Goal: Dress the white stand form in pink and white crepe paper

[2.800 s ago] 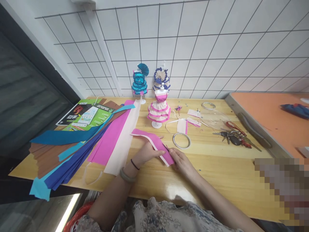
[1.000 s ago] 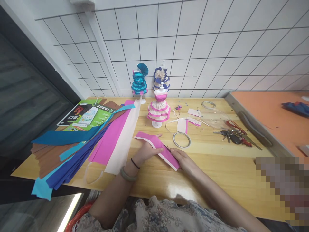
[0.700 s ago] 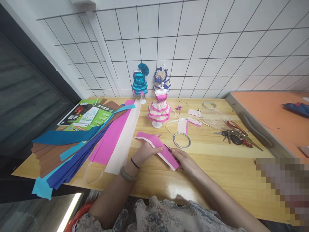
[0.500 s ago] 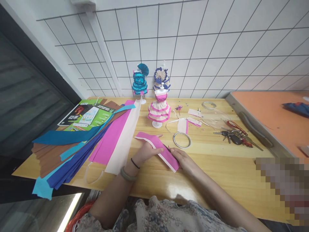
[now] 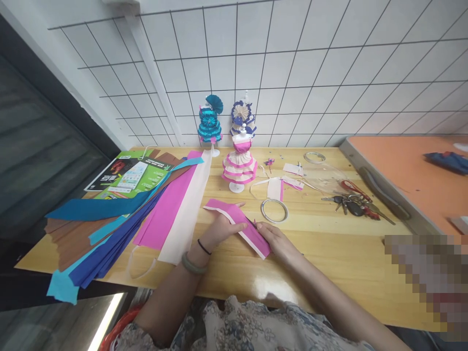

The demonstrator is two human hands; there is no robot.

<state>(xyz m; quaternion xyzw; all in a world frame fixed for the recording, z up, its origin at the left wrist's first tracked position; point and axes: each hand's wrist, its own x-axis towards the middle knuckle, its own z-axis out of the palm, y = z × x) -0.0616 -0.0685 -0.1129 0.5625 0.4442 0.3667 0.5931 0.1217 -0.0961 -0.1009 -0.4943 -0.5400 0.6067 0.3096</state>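
A pink crepe paper strip (image 5: 252,238) with a white border along its near edge lies slantwise across my left hand (image 5: 220,230). The thumb presses on top of the strip and the fingers are underneath. My right hand (image 5: 274,240) is closed at the strip's far edge, around what look like small scissors (image 5: 251,223). Only their dark blades show, against the paper; the handles are hidden in the fingers. Just beyond my right hand lies a silver wire ring (image 5: 274,210). A miniature dress form (image 5: 239,165) in a pink and white ruffled paper dress stands past the strip.
Sheets of pink (image 5: 168,204), cream (image 5: 188,209), blue and brown crepe paper spread left, by a green printed packet (image 5: 155,181). Two more dressed forms, one teal (image 5: 210,124), stand by the tiled wall. Paper scraps (image 5: 275,188) and keys (image 5: 354,207) lie right.
The view has shifted slightly, so everything sits a little further left. Both hands, the pink strip and the blades keep nearly the same positions relative to one another.
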